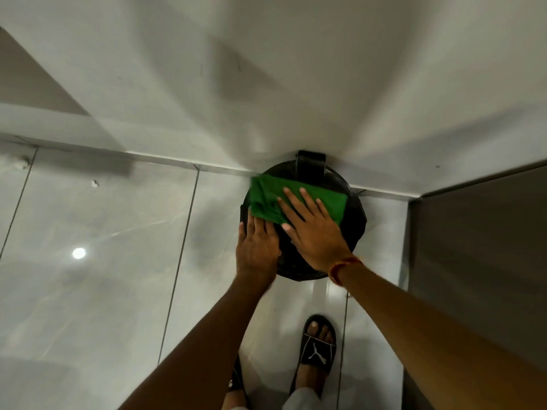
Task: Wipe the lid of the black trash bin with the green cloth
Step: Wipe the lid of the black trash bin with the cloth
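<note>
- Right hand (310, 229), fingers spread flat, presses the green cloth (299, 199) onto the lid (355, 214).
- Left hand (257, 247) lies flat on the lid's left edge, fingertips touching the cloth.
- Black trash bin (311, 161) stands against the wall (266, 84).

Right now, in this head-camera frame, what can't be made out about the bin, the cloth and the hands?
- Lid surface: mostly covered by the green cloth and both hands.
- Bin body: hidden under its own lid.
- Left hand fingertips: tucked under the cloth edge.
- Cloth's left end: motion-blurred.
- Right hand: flat on the cloth; pressure unreadable.
</note>
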{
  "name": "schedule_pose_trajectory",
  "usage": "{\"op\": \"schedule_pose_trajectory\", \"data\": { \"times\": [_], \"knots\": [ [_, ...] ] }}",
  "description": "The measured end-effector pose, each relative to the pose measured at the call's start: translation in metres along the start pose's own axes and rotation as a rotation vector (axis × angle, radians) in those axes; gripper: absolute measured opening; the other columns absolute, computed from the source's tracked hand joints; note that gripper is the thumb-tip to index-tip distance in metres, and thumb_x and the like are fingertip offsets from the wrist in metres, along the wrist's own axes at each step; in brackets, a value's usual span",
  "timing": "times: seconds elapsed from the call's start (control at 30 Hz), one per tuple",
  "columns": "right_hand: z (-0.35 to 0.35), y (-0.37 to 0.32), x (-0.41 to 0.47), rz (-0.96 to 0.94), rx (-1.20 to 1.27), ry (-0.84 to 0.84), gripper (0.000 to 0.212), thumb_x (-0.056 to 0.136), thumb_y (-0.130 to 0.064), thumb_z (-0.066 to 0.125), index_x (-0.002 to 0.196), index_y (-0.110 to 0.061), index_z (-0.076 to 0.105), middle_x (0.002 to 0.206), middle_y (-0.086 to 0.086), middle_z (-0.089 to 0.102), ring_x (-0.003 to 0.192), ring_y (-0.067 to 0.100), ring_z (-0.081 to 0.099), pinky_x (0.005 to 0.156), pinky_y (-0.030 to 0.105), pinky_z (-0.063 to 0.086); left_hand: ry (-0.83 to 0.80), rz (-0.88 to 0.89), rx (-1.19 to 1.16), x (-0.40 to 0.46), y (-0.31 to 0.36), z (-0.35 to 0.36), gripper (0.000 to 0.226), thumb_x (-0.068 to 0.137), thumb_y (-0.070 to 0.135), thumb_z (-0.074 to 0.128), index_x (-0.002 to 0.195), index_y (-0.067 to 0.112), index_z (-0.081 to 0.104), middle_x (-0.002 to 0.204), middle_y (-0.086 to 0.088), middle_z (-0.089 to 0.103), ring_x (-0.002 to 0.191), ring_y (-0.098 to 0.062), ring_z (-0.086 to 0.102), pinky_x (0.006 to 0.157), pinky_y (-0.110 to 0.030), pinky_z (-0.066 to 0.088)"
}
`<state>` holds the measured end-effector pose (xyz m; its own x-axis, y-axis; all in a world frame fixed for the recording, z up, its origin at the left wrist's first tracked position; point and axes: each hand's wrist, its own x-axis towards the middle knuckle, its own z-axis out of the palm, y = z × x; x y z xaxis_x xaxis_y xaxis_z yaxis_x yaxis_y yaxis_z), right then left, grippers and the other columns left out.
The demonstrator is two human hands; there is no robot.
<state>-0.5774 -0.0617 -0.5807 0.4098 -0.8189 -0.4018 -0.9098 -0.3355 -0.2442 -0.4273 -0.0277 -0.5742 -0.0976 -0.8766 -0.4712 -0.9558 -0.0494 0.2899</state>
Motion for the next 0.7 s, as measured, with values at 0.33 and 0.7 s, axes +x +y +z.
{"op": "schedule_pose_trajectory", "data": {
  "times": [0.33,0.7],
  "knots": [
    [0.011,-0.014,0.020,0.253,0.110,0.128,0.065,0.105,-0.054,0.015,0.163,-0.027,0.002,0.172,-0.001,-0.004,0.159,0.030,-0.007,0.128,0.055,0.003,0.006,0.000,0.010,0.000,-0.001,0.003,0.097,0.096,0.035,0.057,0.156,0.002,-0.011,0.167,-0.020,-0.013,0.155,-0.032,-0.009,0.127,-0.050,0.013],
    [0.004,0.063,-0.027,0.545,0.532,0.180,0.065,0.104,-0.057,0.026,0.159,-0.023,0.024,0.165,0.008,0.030,0.153,0.034,0.026,0.125,0.053,0.025,-0.019,-0.005,0.013,0.004,-0.002,0.005,0.113,0.088,0.036,0.068,0.156,0.003,-0.016,0.166,-0.020,-0.016,0.155,-0.035,-0.009,0.126,-0.052,0.015]
  ]
}}
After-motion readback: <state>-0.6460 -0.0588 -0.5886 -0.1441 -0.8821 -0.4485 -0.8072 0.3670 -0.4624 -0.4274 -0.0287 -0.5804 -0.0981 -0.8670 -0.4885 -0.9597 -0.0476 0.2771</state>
